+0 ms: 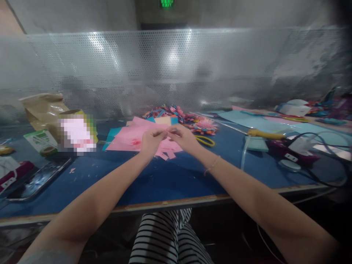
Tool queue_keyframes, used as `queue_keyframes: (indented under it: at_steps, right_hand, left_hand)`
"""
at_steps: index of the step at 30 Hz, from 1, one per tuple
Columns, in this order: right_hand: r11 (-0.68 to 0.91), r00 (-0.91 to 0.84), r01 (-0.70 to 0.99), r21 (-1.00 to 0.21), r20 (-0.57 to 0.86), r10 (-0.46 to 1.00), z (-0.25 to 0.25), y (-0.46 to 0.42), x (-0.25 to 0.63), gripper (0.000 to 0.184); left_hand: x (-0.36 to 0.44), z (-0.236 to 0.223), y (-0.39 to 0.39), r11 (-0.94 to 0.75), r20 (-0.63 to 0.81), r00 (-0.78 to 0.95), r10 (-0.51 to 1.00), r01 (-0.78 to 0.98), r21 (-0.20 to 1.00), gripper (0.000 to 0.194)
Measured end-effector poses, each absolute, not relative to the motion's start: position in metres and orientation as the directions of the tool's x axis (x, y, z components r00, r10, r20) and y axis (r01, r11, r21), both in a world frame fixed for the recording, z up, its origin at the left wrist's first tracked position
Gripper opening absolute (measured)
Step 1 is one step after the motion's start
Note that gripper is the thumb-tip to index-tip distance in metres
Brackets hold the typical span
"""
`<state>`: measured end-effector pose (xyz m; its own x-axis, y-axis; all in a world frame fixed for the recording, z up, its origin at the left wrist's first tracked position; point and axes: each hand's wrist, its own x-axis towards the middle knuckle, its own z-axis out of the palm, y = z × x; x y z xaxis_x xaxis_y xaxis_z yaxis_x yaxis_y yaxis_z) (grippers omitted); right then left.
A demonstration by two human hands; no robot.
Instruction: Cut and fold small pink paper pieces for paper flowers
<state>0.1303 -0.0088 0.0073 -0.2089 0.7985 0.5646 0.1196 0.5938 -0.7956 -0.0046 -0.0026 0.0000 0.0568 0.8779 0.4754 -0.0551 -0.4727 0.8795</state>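
Over the middle of the blue table, my left hand [152,140] and my right hand [183,137] meet at the fingertips. Both are pinched closed on what looks like a small piece of pink paper [167,132], mostly hidden by the fingers. Beneath and behind them lie pink paper sheets [123,136] on top of blue ones [112,134]. Narrow pink strips [168,154] lie just below my hands. Close to my right hand is a yellow scissor-like handle loop [206,141]. A heap of colourful folded paper pieces [170,110] sits behind.
At left are a phone [38,179], a green-and-white box [41,142] and a brown bag [45,110]. Light blue sheets [255,123], a yellow tool [265,134], a purple power strip [293,156] and cables occupy the right. A perforated metal screen [118,69] stands behind the table.
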Motion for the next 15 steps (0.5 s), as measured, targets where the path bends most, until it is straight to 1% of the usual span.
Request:
queue_keyframes:
  at_steps: [5,7,12,15]
  right_hand:
    - [0.609,-0.233,0.121,-0.784,0.574,0.785,0.0067,-0.0066,0.133,0.013]
    - [0.645,-0.242,0.166,-0.746,0.603,0.76,0.0065,-0.0047,0.1352,0.011]
    - [0.706,-0.263,0.342,-0.62,0.658,0.705,0.0085,-0.0028,0.139,0.008]
    - [0.71,-0.282,0.367,-0.602,0.655,0.701,0.0085,-0.0019,0.1393,0.007]
  left_hand:
    - [-0.004,-0.0009,-0.0028,-0.48,0.48,0.056,0.876,-0.006,0.877,0.02]
    - [-0.0034,-0.0011,-0.0028,-0.476,0.475,0.064,0.877,-0.014,0.88,0.019]
    - [-0.0037,-0.002,-0.0011,-0.473,0.474,0.076,0.877,-0.03,0.881,0.017]
    - [-0.0046,-0.0016,0.0,-0.471,0.473,0.078,0.878,-0.044,0.881,0.016]
